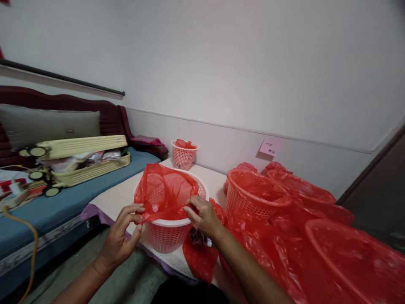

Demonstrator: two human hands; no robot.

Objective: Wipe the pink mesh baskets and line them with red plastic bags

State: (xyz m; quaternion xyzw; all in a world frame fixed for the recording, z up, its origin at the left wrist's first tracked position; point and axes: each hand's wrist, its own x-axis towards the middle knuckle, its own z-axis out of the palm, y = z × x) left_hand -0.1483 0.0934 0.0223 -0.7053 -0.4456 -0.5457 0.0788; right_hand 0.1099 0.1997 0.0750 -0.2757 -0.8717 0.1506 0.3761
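A white perforated plastic basket (166, 240) stands in front of me with a red plastic bag (169, 183) spread inside it. The bag rises above the rim at the back and left. At the near left rim, my left hand (123, 232) holds the bag's edge between fingers and thumb. My right hand (204, 215) pinches the bag over the near right rim, palm down. Below my right wrist, a loose piece of red plastic (201, 257) lies beside the basket, next to a small dark crumpled item that I cannot make out.
Several baskets wrapped in red plastic (249, 194) crowd the right side. A smaller white basket (184, 156) with red plastic inside stands by the wall. On the left, a half-open yellow suitcase (91, 173) lies on a blue-covered wooden bench (95, 200). A pink note (267, 146) is on the wall.
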